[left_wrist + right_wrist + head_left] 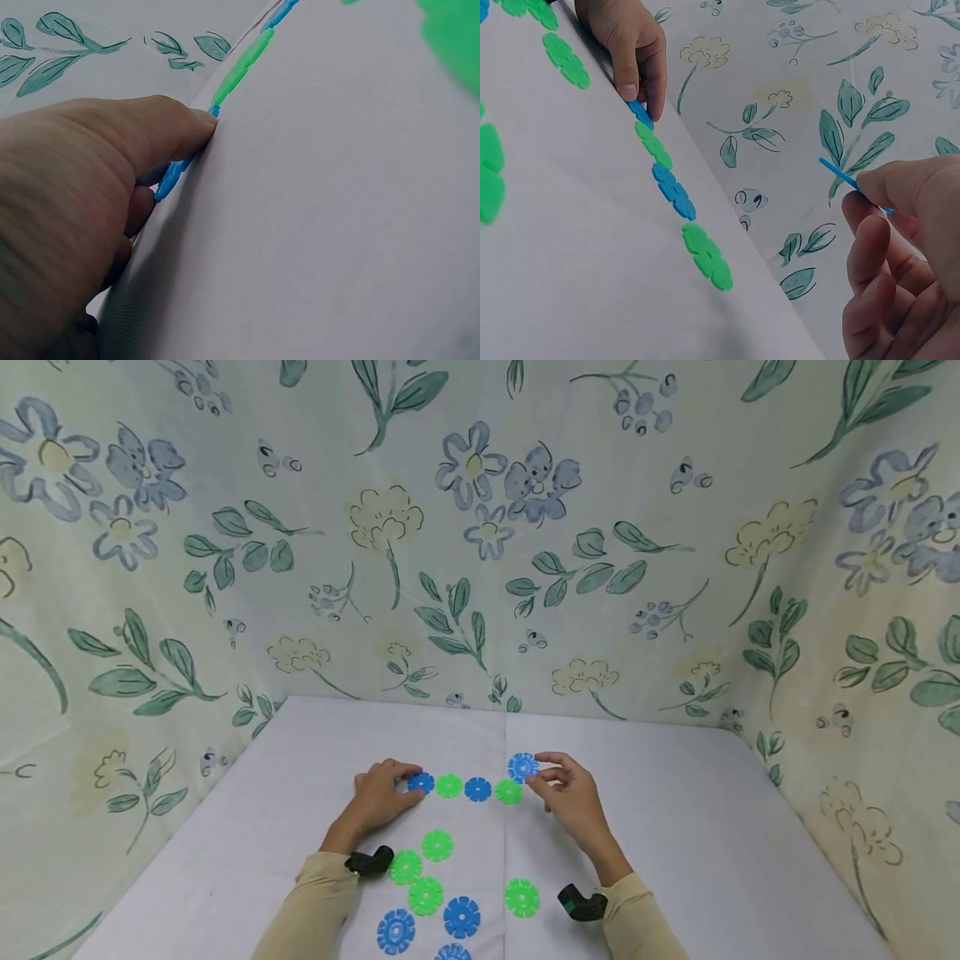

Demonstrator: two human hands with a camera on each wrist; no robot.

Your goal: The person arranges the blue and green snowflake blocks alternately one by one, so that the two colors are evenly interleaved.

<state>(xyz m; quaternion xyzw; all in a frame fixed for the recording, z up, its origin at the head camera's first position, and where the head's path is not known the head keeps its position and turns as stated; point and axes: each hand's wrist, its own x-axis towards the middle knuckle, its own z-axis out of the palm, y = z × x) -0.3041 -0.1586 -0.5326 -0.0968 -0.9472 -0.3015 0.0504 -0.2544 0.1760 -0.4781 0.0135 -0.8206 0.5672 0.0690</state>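
Four notched, flower-shaped plastic discs lie in a row on the white table, alternating blue and green. At the row's left end, my left hand (381,795) holds a blue disc (422,782) between thumb and fingers, flat on the table. To its right follow a green disc (449,786), another blue disc (477,789) and a second green disc (509,792). Raised above the row's right end, my right hand (576,802) pinches a blue disc (838,174) between thumb and index finger. That disc is seen edge-on in the right wrist view and clear of the table.
Nearer on the white table (660,810) lie loose discs: several green ones, among them one green disc (522,898) by the right wrist, and blue ones such as the blue disc (462,917). A floral cloth (480,610) hangs behind and at the sides.
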